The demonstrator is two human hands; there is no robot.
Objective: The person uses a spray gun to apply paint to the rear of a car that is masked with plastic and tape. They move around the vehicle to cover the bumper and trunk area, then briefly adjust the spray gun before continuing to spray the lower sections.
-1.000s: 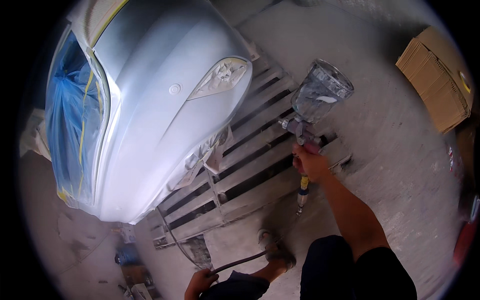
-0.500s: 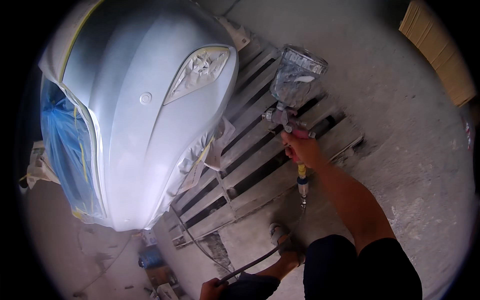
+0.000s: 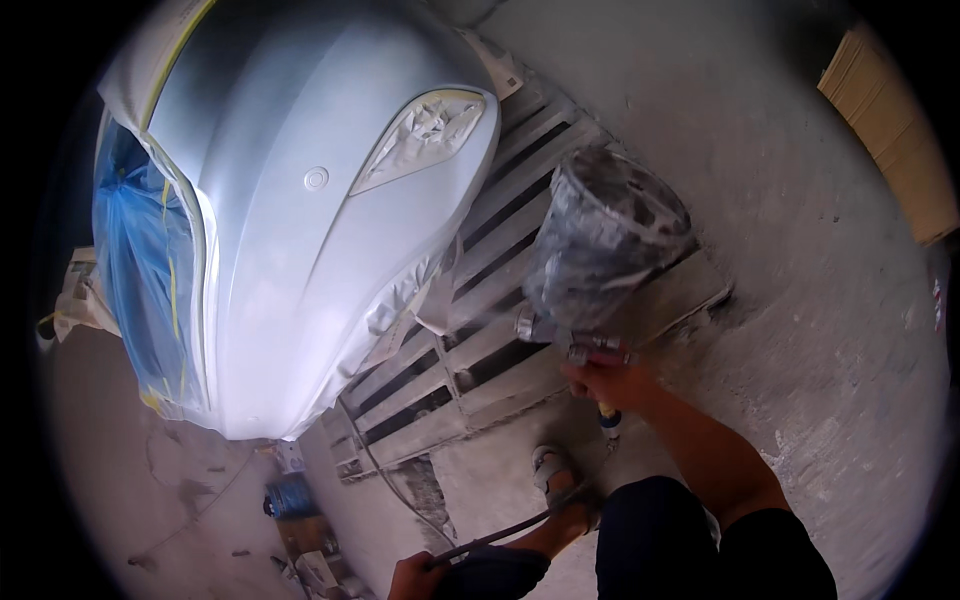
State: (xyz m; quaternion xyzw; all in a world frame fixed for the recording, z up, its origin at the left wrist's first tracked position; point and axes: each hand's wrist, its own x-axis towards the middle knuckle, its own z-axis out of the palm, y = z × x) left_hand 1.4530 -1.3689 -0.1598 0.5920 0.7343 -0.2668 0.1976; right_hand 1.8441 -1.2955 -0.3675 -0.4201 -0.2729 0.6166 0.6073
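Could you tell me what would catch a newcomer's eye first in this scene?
The big pale silver car body panel fills the upper left, its lamp opening masked with paper and blue plastic sheeting along its left edge. Right of centre, the right hand grips a spray gun with a paint-flecked cup on top, over a wooden pallet. At the bottom, the left hand holds a dark hose.

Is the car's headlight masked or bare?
Masked: the headlight on the silver car body is covered with crinkled paper edged by tape.
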